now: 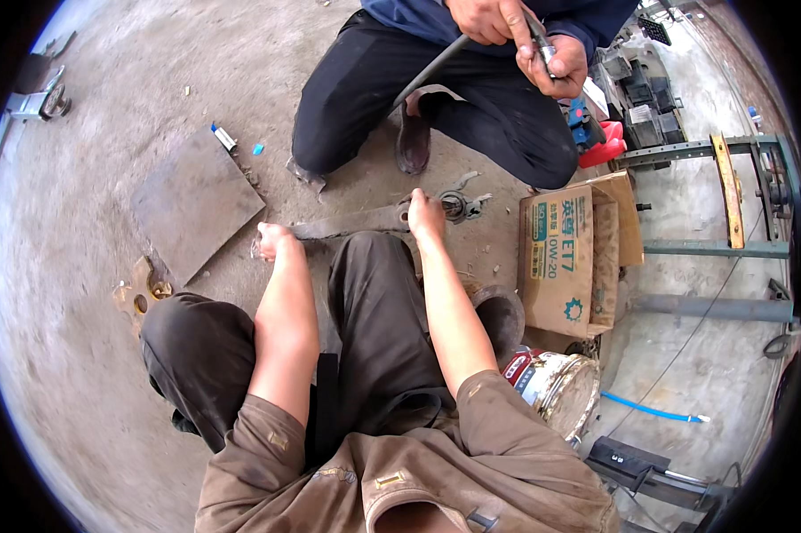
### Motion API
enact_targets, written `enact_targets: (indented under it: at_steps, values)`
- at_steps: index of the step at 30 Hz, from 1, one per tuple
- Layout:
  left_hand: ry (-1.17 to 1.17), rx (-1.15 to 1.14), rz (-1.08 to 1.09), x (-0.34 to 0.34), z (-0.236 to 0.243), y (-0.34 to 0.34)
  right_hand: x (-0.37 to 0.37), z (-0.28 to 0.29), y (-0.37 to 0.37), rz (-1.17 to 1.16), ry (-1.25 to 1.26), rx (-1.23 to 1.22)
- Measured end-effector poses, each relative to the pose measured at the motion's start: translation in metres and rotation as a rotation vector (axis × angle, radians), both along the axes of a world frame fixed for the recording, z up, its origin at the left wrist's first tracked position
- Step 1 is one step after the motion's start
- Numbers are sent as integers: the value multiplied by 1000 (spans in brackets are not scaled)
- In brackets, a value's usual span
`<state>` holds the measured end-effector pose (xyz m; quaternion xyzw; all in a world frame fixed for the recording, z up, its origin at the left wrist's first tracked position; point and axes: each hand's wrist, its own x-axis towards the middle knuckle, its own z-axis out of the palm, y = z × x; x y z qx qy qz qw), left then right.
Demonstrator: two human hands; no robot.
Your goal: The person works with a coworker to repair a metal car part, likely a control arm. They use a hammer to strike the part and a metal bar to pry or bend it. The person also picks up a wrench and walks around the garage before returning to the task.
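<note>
A long, flat, dull metal bar lies crosswise in front of my knees, held at both ends. My left hand is closed around its left end, and my right hand grips it near the right end, beside a hole in the bar. Just right of my right hand, a round dark metal part with ragged pieces around it rests on the floor. Across from me a kneeling person's hands hold a dark rod or hose and a short shiny piece.
A dark square plate lies on the concrete at left, with a yellowish metal bracket near my left knee. At right stand an open cardboard box, a paint-stained bucket, a red jug and a metal frame.
</note>
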<state>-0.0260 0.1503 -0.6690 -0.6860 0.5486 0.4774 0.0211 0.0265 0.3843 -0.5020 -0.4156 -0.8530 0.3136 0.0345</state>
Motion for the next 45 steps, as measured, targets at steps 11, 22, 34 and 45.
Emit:
enact_targets:
  at_steps: [11,22,34,45]
  values:
    - [-15,-25,-80,5,3,5,5,4,2,-16,17,-18]
    - [-22,56,-2,3,12,7,3,-5,9,-24,61,-31]
    - [-4,37,30,3,38,12,-1,-34,24,-21,108,-13]
    - [80,-13,93,2,14,3,-2,-22,15,-21,94,-110]
